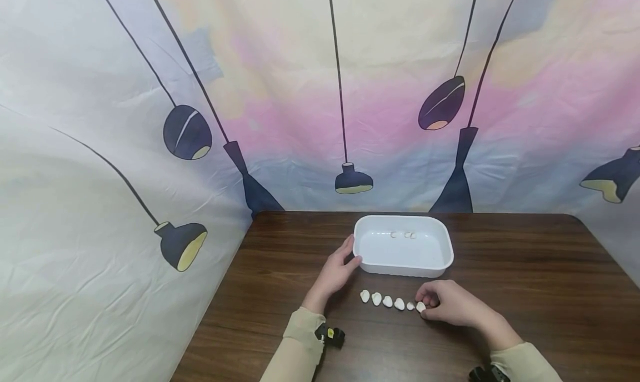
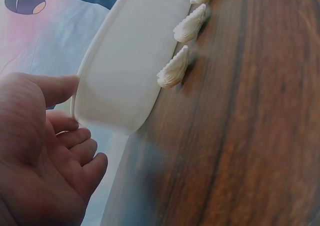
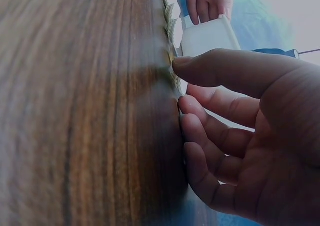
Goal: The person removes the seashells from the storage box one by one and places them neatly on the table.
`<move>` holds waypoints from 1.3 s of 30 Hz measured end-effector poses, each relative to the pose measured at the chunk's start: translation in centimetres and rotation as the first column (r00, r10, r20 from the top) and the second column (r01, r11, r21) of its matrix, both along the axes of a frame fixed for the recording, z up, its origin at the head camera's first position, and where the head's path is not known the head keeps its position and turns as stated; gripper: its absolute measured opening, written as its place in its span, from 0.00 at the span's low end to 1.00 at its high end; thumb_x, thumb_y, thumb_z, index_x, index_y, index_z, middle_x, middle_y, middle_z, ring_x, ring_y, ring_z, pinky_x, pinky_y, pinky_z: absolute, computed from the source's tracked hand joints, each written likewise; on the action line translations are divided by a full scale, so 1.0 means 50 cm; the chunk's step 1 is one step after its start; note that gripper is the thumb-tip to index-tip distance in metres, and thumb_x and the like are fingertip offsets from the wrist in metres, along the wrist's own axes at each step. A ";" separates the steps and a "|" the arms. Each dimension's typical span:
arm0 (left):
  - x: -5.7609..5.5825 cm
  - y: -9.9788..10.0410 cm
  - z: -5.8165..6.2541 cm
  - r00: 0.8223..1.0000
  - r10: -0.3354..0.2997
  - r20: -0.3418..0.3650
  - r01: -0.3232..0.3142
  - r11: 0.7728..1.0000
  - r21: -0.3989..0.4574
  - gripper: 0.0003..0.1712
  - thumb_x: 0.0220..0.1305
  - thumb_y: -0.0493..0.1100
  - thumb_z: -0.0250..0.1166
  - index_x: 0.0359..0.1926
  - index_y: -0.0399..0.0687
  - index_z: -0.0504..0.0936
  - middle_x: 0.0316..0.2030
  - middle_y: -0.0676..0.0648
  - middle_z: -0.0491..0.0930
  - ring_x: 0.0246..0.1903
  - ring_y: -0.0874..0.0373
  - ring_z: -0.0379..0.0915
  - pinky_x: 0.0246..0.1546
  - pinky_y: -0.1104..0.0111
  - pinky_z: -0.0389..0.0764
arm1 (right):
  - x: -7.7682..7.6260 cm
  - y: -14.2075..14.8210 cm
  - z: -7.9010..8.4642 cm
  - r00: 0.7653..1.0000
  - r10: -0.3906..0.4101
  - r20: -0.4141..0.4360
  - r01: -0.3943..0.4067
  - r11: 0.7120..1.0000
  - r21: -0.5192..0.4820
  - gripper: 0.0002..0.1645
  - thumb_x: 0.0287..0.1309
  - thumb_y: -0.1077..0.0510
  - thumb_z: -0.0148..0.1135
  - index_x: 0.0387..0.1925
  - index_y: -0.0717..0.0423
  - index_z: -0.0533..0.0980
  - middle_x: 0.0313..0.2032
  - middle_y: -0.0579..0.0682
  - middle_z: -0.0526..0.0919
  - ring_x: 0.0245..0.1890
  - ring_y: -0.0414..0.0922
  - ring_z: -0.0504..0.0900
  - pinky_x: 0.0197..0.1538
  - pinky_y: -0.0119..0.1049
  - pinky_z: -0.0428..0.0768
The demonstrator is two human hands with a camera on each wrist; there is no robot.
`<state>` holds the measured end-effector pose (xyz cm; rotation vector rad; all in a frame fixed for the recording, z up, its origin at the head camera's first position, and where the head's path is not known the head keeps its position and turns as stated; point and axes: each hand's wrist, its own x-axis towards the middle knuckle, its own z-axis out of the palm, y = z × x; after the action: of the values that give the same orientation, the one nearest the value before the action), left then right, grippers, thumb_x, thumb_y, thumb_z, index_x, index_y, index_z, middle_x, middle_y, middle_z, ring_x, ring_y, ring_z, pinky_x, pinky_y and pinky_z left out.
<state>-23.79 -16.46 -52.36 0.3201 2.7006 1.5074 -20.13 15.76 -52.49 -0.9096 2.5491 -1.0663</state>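
Note:
With thumb and fingertips, my left hand (image 1: 334, 272) grips the left end of a white rectangular dish (image 1: 400, 270). The left wrist view shows the thumb and index finger at the rim, the other fingers loosely curled outside it. Several small white seashells (image 1: 387, 301) lie in a row on the table in front of the dish. At the row's right end, my right hand (image 1: 454, 303) pinches a seashell (image 1: 420, 307) between thumb and fingertips, close over the tabletop. In the right wrist view that shell is largely hidden behind the thumb (image 3: 187, 66) and fingers.
Three small pale curved items (image 1: 410, 235) lie inside the dish near its back wall. The dark wood-grain table (image 1: 280, 271) reaches back to a hanging cloth (image 1: 300, 121) printed with lamps. Black wrist cameras (image 1: 330, 335) are strapped over both sleeves.

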 end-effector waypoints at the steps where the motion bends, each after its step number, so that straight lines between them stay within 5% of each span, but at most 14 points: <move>1: 0.000 0.000 0.000 1.000 0.000 -0.001 0.000 1.000 0.001 0.39 0.82 0.51 0.58 0.83 0.38 0.59 0.84 0.42 0.54 0.83 0.49 0.49 0.81 0.51 0.55 | 0.000 0.000 0.000 1.000 0.000 0.000 0.000 1.000 -0.001 0.12 0.52 0.60 0.80 0.37 0.49 0.84 0.29 0.36 0.79 0.32 0.32 0.75 0.35 0.31 0.78; 39: -0.006 -0.004 -0.008 1.000 -0.003 -0.003 0.003 1.000 -0.008 0.39 0.81 0.51 0.58 0.83 0.38 0.59 0.83 0.41 0.54 0.82 0.47 0.50 0.80 0.48 0.56 | -0.007 0.028 0.024 0.995 0.062 0.082 -0.058 0.997 -0.043 0.17 0.56 0.58 0.81 0.46 0.55 0.84 0.38 0.42 0.84 0.38 0.37 0.83 0.42 0.34 0.86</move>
<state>-24.10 -16.65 -52.75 0.3263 2.7063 1.4953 -20.47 17.14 -51.29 -0.9255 2.4257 -1.1179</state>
